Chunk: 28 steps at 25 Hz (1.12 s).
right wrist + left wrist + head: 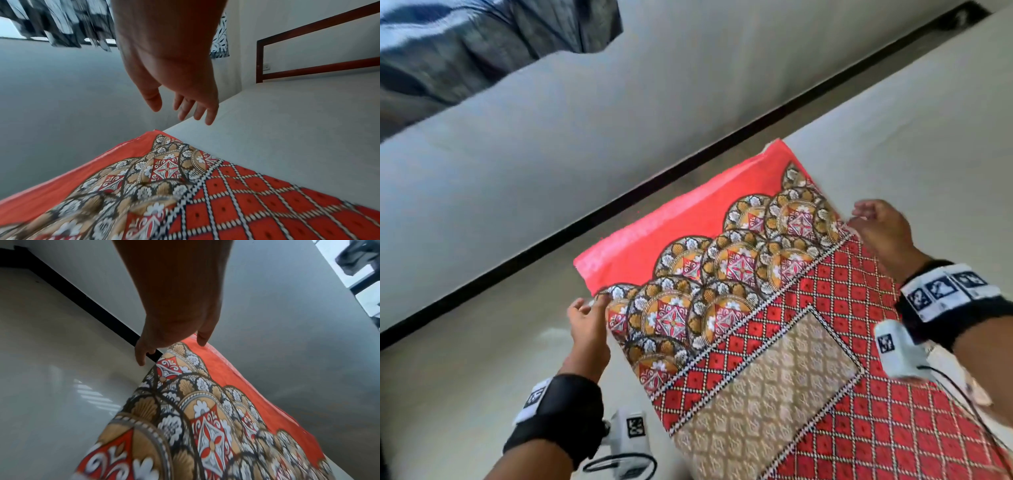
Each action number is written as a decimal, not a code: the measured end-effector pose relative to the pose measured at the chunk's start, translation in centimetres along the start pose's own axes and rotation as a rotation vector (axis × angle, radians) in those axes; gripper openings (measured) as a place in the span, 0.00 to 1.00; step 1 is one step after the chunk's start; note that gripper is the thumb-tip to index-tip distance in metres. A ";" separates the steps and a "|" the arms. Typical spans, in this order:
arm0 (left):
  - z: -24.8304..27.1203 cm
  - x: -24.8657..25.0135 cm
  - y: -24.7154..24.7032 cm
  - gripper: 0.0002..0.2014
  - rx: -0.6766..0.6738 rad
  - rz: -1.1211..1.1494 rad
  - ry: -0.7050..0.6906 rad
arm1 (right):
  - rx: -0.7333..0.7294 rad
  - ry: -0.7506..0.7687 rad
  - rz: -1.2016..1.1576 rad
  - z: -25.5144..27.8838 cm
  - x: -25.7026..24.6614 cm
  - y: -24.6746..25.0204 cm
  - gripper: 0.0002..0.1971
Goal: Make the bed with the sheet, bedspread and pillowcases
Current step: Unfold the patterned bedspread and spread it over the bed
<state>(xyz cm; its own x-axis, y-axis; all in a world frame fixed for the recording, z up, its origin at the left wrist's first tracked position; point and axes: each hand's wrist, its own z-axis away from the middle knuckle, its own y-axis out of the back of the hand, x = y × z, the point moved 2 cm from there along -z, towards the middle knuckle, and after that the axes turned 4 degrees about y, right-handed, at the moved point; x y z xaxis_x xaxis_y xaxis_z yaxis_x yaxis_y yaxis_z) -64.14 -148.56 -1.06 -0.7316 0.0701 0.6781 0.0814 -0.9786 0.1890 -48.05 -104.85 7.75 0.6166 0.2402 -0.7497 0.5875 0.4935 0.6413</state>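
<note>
A folded red bedspread (774,308) printed with fan medallions and a diamond grid lies flat, its right part on the bare grey mattress (911,120) and its left part out over the floor. My left hand (589,308) touches its left edge with loose, spread fingers. In the left wrist view the bedspread (205,418) has its corner reaching up under the left hand (172,350). My right hand (866,212) hovers at the bedspread's right edge. In the right wrist view the right hand (180,113) hangs relaxed above the mattress (298,121), apart from the bedspread (205,194).
A pale glossy floor (465,377) runs between the bed and a grey wall (585,102) with black skirting (619,202). A dark patterned curtain (465,44) hangs at the top left. A wooden headboard frame (320,66) stands at the mattress's far end.
</note>
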 end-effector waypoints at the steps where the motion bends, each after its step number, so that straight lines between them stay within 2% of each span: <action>1: -1.1 0.4 -0.5 0.31 0.003 0.017 0.026 | -0.022 -0.018 0.019 -2.1 -0.6 -1.5 0.17; 3: -2.9 1.4 -1.4 0.30 0.000 0.050 0.097 | -0.117 -0.054 0.060 -5.7 -1.2 -4.8 0.18; 4: -3.6 1.8 -1.7 0.27 -0.004 0.067 0.123 | -0.170 -0.075 0.075 -7.5 -1.3 -6.7 0.18; 6: -4.3 2.5 -2.2 0.14 -0.019 0.080 0.150 | -0.241 -0.120 0.119 -10.4 -1.4 -9.6 0.18; 8: -3.8 3.0 -2.5 0.05 -0.048 0.089 0.096 | -0.244 -0.123 0.229 -12.8 -1.1 -11.3 0.24; 10: -3.1 3.3 -2.6 0.08 -0.085 0.081 0.006 | -0.217 -0.142 0.338 -14.7 -0.8 -12.0 0.31; 11: -2.9 3.3 -2.5 0.10 -0.105 0.085 -0.010 | -0.214 -0.162 0.316 -15.1 -0.9 -12.2 0.28; 14: -2.4 3.7 -2.2 0.13 -0.136 0.112 -0.020 | -0.268 -0.160 0.102 -15.1 -1.5 -12.2 0.03; 17: -1.7 5.2 -2.5 0.17 -0.156 0.148 -0.043 | -0.245 0.014 0.060 -14.4 -3.1 -11.5 0.03; 19: -1.3 6.5 -2.8 0.22 -0.142 0.182 -0.053 | -0.144 0.113 0.057 -14.5 -4.4 -10.8 0.06; 21: -0.9 7.7 -2.7 0.27 -0.114 0.220 -0.075 | -0.041 0.143 0.047 -15.1 -5.6 -10.3 0.04; 24: -1.5 9.7 -3.0 0.21 -0.110 0.235 -0.147 | 0.072 0.145 0.041 -16.6 -6.9 -9.7 0.03; 28: -5.2 12.1 -3.4 0.16 -0.118 0.326 -0.209 | 0.040 0.222 -0.021 -18.4 -10.4 -12.6 0.03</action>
<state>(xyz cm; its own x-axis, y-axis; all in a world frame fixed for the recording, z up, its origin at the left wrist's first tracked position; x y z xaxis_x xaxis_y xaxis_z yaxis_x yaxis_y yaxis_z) -76.82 -145.42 2.79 -0.5257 -0.2214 0.8213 0.1993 -0.9707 -0.1340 -71.53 -98.24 4.47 0.4765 0.4103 -0.7776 0.6221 0.4677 0.6280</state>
